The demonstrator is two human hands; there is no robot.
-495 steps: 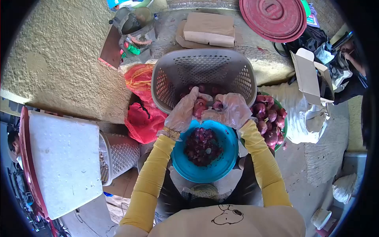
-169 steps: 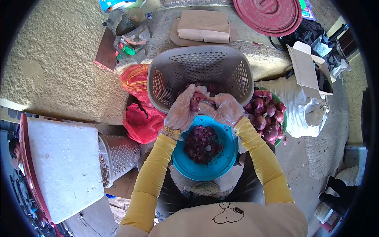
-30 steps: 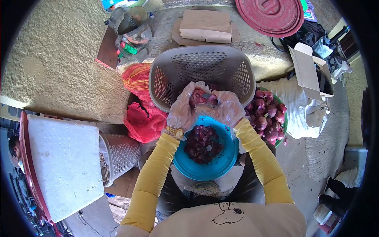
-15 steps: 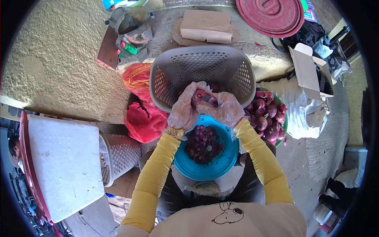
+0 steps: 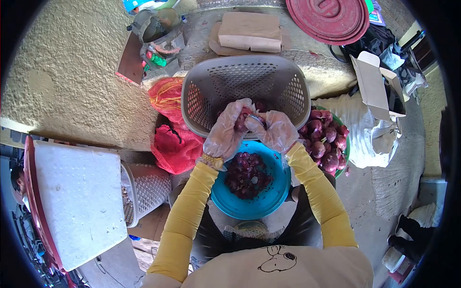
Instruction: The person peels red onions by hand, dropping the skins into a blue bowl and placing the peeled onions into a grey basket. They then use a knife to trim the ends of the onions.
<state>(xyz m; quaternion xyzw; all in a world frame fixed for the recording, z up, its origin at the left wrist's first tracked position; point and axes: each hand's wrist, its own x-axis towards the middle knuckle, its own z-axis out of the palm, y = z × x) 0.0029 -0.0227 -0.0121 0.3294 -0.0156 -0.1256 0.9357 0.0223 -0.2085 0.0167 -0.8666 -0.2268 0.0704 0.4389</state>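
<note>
I have the red onion [image 5: 240, 122] pinched in the left hand [image 5: 224, 136]. Right hand [image 5: 280, 132] adjoins its right side, hold unclear.

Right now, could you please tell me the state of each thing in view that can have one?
Left hand: gloved, gripping a red onion.
Right hand: gloved, against the onion; its grip is unclear.
Blue basin: partly filled with onion scraps.
Perforated basket: uncovered, onions inside.
Green basin: heaped with red onions.
White-flapped cardboard box: open.
Red mesh sack: slumped.
Maroon lid: handle side up.
</note>
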